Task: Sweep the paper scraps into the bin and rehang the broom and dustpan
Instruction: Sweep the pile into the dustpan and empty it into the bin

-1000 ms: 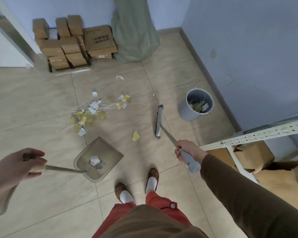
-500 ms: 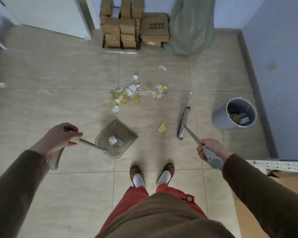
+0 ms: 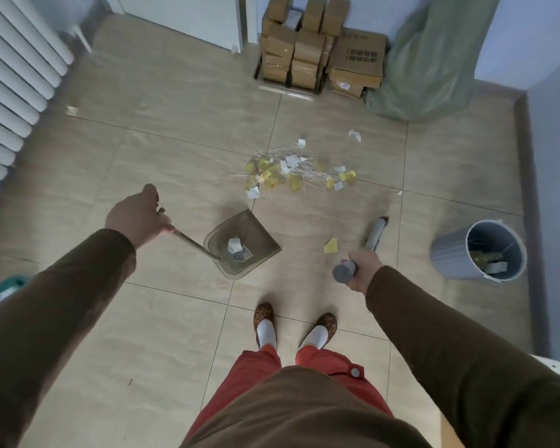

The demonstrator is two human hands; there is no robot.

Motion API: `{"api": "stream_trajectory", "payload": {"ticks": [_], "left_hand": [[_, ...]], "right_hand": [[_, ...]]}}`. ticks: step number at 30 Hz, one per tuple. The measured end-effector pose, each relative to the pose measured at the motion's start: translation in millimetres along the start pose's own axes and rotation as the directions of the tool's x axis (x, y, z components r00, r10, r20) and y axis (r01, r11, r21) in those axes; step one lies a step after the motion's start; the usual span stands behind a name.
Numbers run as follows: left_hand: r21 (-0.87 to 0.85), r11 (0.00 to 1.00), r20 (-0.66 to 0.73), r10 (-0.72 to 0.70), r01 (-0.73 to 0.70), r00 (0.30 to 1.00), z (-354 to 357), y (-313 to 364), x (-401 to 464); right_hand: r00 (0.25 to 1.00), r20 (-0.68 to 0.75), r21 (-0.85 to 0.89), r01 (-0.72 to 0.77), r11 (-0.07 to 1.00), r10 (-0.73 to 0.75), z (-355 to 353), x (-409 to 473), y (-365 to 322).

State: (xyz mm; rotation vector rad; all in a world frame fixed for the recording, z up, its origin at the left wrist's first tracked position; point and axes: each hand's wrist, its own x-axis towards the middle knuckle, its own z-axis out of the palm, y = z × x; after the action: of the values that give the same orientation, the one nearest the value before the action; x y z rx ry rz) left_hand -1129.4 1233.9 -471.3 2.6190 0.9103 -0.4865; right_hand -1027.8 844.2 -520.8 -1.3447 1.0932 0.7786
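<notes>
My left hand (image 3: 136, 215) grips the long handle of the translucent brown dustpan (image 3: 243, 243), which rests on the tiled floor with a white scrap inside. My right hand (image 3: 362, 266) grips the grey broom (image 3: 374, 236) by its handle; the broom head lies on the floor just beyond the hand. A heap of yellow and white paper scraps and thin sticks (image 3: 291, 171) lies ahead of the dustpan. One yellow scrap (image 3: 330, 245) sits between pan and broom. The grey bin (image 3: 480, 250) stands at the right by the wall, holding scraps.
Stacked cardboard boxes (image 3: 320, 56) and a green sack (image 3: 434, 59) stand against the far wall. A white radiator (image 3: 13, 79) lines the left side. A stray scrap (image 3: 72, 109) lies near it. My feet (image 3: 295, 324) stand behind the pan.
The camera has swung left and tilted, bringing the radiator into view. The broom has been drawn closer to me, its handle now steeper. The dustpan stays on the floor.
</notes>
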Motion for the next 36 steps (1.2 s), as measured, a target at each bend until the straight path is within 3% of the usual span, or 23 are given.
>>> {"api": "stream_trajectory", "payload": {"ticks": [4, 9, 12, 17, 23, 27, 32, 36], "left_hand": [[0.088, 0.996, -0.038, 0.039, -0.036, 0.999, 6.0, 2.0, 0.8], [0.279, 0.95, -0.141, 0.183, -0.138, 0.973, 12.2, 14.7, 7.0], [0.249, 0.937, -0.187, 0.294, -0.244, 0.937, 14.7, 32.3, 13.8], [0.155, 0.934, -0.142, 0.343, -0.322, 0.928, 19.3, 70.2, 30.8], [-0.06, 0.97, 0.001, 0.237, -0.237, 0.971, 33.0, 97.1, 62.5], [-0.126, 0.983, 0.1, 0.146, -0.133, 0.984, 45.0, 105.1, 88.0], [-0.174, 0.985, 0.22, 0.034, 0.005, 0.975, 56.6, 112.1, 112.7], [-0.242, 0.963, 0.285, -0.043, 0.116, 0.957, 65.0, 121.6, 126.0]], "right_hand": [[0.988, 0.1, 0.123, -0.128, 0.984, 0.116, 43.3, 0.7, 3.7], [0.989, 0.147, 0.22, -0.063, 0.973, 0.03, 77.4, 3.1, -3.6], [0.979, 0.204, 0.323, -0.076, 0.943, 0.008, 66.2, 17.5, -14.1], [0.941, 0.334, 0.464, -0.207, 0.862, 0.046, 35.0, 4.1, -27.2], [0.925, 0.361, 0.302, -0.235, 0.924, 0.118, 27.6, -64.1, -44.7], [0.881, 0.445, 0.106, -0.233, 0.967, 0.164, 54.3, -63.4, -69.3], [0.755, 0.617, -0.091, -0.211, 0.973, 0.221, 131.2, -26.9, -116.7], [0.626, 0.695, -0.172, -0.332, 0.927, 0.354, 205.8, 39.1, -166.0]]}}
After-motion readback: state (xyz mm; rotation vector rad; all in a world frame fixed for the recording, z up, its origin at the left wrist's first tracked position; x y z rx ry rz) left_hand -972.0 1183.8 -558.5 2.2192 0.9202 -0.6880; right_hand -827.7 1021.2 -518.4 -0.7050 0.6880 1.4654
